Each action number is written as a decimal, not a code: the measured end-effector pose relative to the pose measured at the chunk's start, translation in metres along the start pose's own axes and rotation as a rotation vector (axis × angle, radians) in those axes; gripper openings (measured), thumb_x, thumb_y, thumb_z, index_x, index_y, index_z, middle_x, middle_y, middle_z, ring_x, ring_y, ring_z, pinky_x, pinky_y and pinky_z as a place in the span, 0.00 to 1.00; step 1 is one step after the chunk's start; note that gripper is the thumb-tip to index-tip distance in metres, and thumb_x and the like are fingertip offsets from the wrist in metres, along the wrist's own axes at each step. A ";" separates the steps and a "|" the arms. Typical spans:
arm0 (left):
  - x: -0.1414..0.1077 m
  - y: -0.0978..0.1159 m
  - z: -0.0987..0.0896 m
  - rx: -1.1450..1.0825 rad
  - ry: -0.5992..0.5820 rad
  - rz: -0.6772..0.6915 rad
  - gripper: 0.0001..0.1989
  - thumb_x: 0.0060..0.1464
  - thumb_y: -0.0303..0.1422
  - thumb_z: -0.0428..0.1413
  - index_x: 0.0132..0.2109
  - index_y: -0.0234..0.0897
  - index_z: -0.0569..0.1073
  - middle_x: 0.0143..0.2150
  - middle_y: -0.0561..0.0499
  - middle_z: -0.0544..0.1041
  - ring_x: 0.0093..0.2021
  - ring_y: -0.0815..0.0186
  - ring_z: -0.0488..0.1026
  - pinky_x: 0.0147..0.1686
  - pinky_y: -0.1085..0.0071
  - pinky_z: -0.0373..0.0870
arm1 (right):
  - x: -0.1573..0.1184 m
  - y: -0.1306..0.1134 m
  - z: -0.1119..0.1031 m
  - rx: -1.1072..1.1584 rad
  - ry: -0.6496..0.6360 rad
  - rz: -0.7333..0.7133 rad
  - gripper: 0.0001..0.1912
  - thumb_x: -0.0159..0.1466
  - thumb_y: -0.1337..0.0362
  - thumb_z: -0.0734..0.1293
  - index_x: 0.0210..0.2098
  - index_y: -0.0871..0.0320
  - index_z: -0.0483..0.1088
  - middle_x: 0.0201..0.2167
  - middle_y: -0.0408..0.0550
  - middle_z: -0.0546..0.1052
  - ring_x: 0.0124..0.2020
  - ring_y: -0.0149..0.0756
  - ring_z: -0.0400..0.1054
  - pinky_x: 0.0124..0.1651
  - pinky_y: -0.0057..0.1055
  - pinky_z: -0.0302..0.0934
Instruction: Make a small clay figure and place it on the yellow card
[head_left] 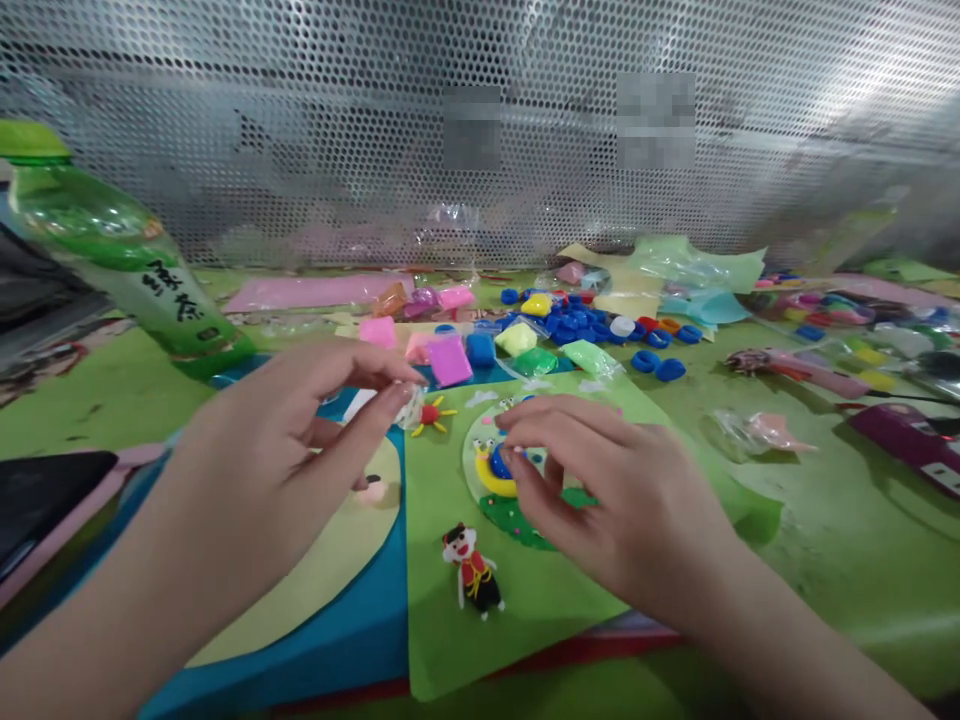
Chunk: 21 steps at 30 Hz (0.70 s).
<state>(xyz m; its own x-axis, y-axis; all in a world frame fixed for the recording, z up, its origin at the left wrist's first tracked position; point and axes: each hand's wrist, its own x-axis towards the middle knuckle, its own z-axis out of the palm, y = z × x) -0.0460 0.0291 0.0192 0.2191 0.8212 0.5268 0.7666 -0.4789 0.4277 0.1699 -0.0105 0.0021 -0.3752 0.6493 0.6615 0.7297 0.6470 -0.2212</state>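
Observation:
My left hand (300, 440) pinches a small crumpled clear plastic wrapper (409, 408) with something whitish in it, between thumb and forefinger. Over the green card (442, 640), my right hand (600, 460) has its thumb and fingertips drawn together; a tiny pale speck seems to show there, too small to name. Partly hidden behind the right fingers is a clay snail with a yellow body (493, 484) and blue shell. On the same card lie a red and yellow clay sun (431, 415) and a clay figure (474, 570) in a red top.
A green tea bottle (142, 260) stands at left, by a dark flat device (45, 500). Behind the card lie bagged coloured clay (450, 360) and a heap of blue caps (574, 325). A purple object (904, 440) lies right. A perforated metal panel (337, 150) closes the back.

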 end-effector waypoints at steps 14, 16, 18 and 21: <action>-0.045 -0.071 -0.002 0.233 -0.189 0.308 0.12 0.61 0.43 0.47 0.39 0.52 0.74 0.37 0.64 0.76 0.34 0.77 0.74 0.29 0.86 0.68 | -0.004 0.003 0.029 0.020 -0.263 -0.064 0.13 0.65 0.72 0.58 0.35 0.56 0.74 0.36 0.41 0.79 0.28 0.32 0.73 0.17 0.31 0.52; -0.048 -0.070 0.001 0.156 -0.200 0.270 0.10 0.58 0.44 0.51 0.36 0.50 0.74 0.31 0.64 0.75 0.27 0.78 0.71 0.27 0.86 0.68 | -0.003 0.001 0.036 0.034 -0.273 -0.057 0.16 0.66 0.71 0.56 0.34 0.53 0.75 0.33 0.38 0.79 0.21 0.30 0.70 0.16 0.32 0.50; -0.052 -0.068 0.006 0.111 -0.177 0.226 0.09 0.56 0.44 0.55 0.33 0.47 0.73 0.28 0.63 0.73 0.24 0.79 0.69 0.27 0.86 0.69 | 0.001 -0.001 0.042 0.016 -0.282 -0.047 0.18 0.67 0.68 0.55 0.30 0.52 0.74 0.30 0.37 0.79 0.17 0.30 0.67 0.16 0.33 0.51; -0.057 -0.065 0.011 0.042 -0.132 0.238 0.06 0.53 0.39 0.59 0.33 0.44 0.71 0.29 0.61 0.72 0.26 0.79 0.69 0.29 0.88 0.69 | 0.006 -0.002 0.049 -0.025 -0.311 -0.048 0.18 0.68 0.64 0.55 0.27 0.52 0.72 0.27 0.38 0.78 0.16 0.31 0.64 0.17 0.35 0.49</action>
<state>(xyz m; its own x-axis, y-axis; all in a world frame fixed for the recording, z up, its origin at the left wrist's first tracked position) -0.1015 0.0166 -0.0471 0.4711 0.7218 0.5071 0.7076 -0.6524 0.2714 0.1383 0.0121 -0.0285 -0.5635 0.7118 0.4192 0.7195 0.6723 -0.1744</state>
